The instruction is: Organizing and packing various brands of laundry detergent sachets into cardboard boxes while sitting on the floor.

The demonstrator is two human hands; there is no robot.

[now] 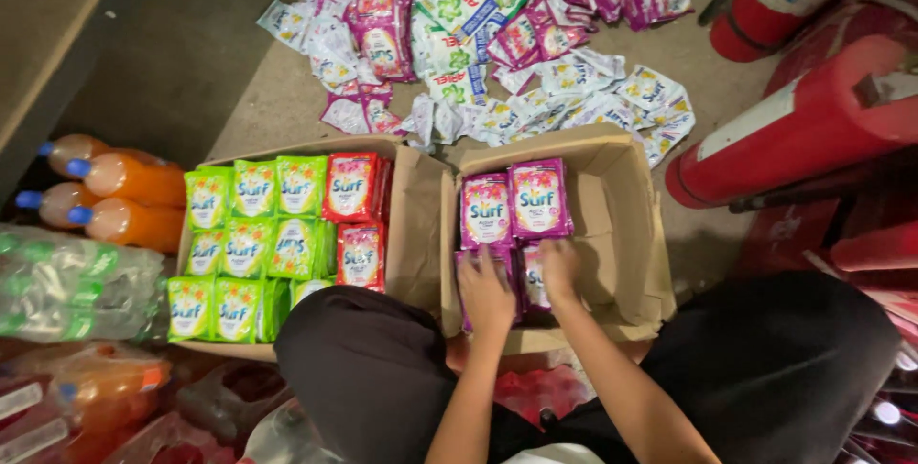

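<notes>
Purple sachets [514,204]: small flat detergent packets, packed in rows at the left end of the right-hand cardboard box [626,234], which sits on the floor [688,234] between the person's knees.
Handling: judged light, soft and crinkly, with a slick film skin; a row will likely slump or fan out unless pressed from both sides. Best taken by the top edges or squeezed flat as a stack.
Left hand [485,290]: palm down, fingers curled onto the lower row of purple sachets, pressing rather than lifting; nothing is closed inside it.
Right hand [558,271]: just beside the left, fingers bent over the tops of the same lower row, touching the packets; whether it pinches one I cannot tell.
Arms: both forearms reach forward and down from the lap, nearly parallel, wrists close together.
Left box [406,225]: filled with green sachets [251,239] and a few red sachets [356,215] standing on edge.
Loose pile [478,53]: mixed sachets scattered on the floor beyond both boxes.
Sides: orange drink bottles [115,196] to the left, red cylinders [803,124] to the right.
</notes>
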